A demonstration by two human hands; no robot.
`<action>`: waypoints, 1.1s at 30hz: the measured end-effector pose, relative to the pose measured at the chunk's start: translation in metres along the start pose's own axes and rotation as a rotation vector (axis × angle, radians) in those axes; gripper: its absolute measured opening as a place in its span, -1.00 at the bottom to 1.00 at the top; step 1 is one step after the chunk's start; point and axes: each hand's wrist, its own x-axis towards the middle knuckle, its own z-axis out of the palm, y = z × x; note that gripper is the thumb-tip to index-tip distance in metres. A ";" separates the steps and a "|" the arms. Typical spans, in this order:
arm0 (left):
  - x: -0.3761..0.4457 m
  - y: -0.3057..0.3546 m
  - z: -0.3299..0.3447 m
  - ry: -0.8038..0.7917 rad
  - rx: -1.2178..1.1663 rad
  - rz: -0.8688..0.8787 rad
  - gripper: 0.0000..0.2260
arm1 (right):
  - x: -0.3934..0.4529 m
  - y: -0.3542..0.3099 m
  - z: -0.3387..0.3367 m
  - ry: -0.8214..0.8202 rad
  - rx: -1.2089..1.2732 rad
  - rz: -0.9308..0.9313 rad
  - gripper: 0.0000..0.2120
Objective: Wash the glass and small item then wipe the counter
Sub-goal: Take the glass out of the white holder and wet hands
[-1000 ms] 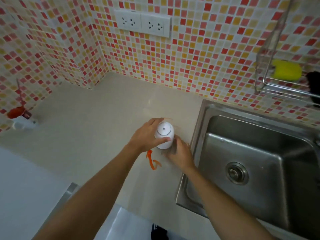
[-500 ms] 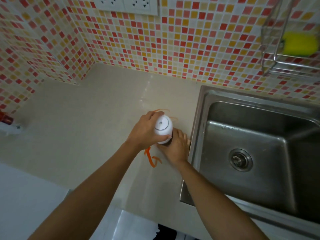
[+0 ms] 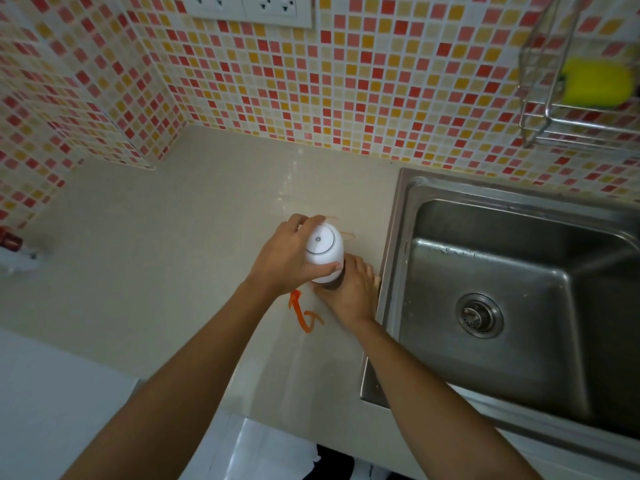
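Two bare hands meet near the middle of the frame, on a pale counter [image 3: 145, 258] just left of a metal sink [image 3: 519, 306]. The left hand [image 3: 284, 261] grips a white round top [image 3: 323, 254] from the left side. Its fingers [image 3: 304, 221] curl over the far edge and its thumb presses on the near side. The white top sits on a dark, see-through part that looks like the glass [image 3: 334, 284], but only a thin strip of it shows. The right hand [image 3: 349, 296] wraps around that lower part, fingers bent close around it, right beside the sink's rim.

Orange smears [image 3: 304, 313] mark the counter just below the hands, and a thin orange ring [image 3: 348, 234] shows just behind the white top.

The sink fills the right side of the frame and has a round drain [image 3: 479, 315] in its bottom. In the upper right, a wire rack [image 3: 540, 109] on the tiled wall [image 3: 381, 98] holds a yellow sponge [image 3: 595, 81]. Two white wall sockets [image 3: 246, 8] sit at the top middle. At the far left edge something red and white [image 3: 14, 247] lies on the counter, too cut off to tell what it is.
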 end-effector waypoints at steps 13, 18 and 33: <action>0.002 0.004 -0.020 0.078 0.019 0.020 -0.21 | -0.002 -0.002 -0.005 -0.021 0.011 -0.006 -0.30; 0.006 0.000 -0.032 0.186 -0.059 0.005 -0.29 | -0.002 -0.004 -0.006 -0.039 0.011 0.022 -0.29; 0.006 -0.047 -0.025 0.167 -1.382 -0.661 -0.35 | 0.000 -0.004 -0.004 -0.010 -0.112 -0.014 -0.21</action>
